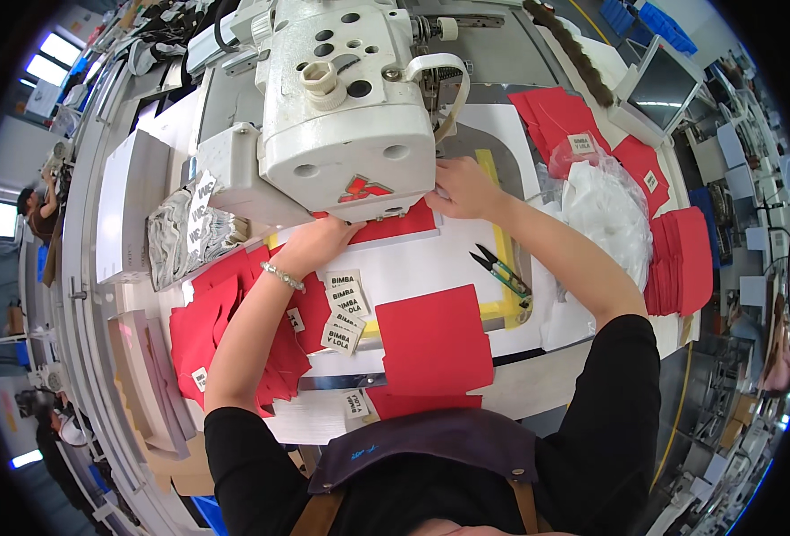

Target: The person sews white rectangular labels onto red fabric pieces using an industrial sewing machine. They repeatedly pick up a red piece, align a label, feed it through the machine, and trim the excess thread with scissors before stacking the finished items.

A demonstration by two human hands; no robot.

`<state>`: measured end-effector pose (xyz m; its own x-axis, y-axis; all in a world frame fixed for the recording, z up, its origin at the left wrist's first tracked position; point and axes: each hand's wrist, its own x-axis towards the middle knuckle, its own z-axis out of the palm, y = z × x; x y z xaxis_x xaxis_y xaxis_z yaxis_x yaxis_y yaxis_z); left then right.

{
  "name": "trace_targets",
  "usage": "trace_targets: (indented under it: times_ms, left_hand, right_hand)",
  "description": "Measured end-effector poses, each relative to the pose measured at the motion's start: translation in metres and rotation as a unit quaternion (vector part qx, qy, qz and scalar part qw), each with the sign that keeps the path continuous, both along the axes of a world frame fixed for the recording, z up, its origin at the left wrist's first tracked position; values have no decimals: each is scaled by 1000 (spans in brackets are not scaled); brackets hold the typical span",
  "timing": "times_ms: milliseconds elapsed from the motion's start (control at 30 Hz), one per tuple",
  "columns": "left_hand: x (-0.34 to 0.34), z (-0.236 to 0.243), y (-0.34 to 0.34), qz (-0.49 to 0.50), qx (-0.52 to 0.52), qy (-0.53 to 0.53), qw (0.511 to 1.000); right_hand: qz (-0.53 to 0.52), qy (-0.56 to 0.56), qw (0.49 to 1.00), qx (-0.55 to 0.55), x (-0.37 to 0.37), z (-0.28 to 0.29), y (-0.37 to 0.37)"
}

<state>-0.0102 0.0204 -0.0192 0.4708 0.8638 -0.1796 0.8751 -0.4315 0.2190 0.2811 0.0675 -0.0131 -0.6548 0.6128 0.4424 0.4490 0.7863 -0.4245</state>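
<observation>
Under the front of a white sewing machine head (346, 134), a red fabric piece (399, 227) lies partly hidden. My left hand (321, 243) rests low at its left end; the thumb points right, and the other fingers are mostly covered by the machine. At the machine's right lower edge is my right hand (463, 188), fingers bent in and thumb close to the red piece; what is between them is hidden. Several cream labels (344, 332) with dark print lie fanned below my left hand. Nearer me sits a red fabric panel (432, 335).
Black-bladed thread snips (502, 271) lie right of centre by yellow tape. Red pieces are heaped at left (234, 330) and stacked at right (681, 259), beside a white plastic bag (602, 214). A bundle of label strips (189, 232) and a white box (131, 210) stand at left.
</observation>
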Motion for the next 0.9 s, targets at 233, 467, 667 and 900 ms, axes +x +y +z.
trace_targets:
  times_ms: [233,467,667,900]
  left_hand:
    - [10,21,-8,-29,28,-46,998]
    - [8,14,-10,-40,53,-84,994]
    - [-1,25,-20,-35,76,-124,989]
    - [3,31,-45,-40,170,-105,979]
  right_hand:
    - [-30,22,998,-59,-1,4,-5]
    - [-15,-59,997,45,-1,15,-27]
    - [-18,-185,976,111,-1,28,-42]
    - [-10,-258,962,89,21,33,-60]
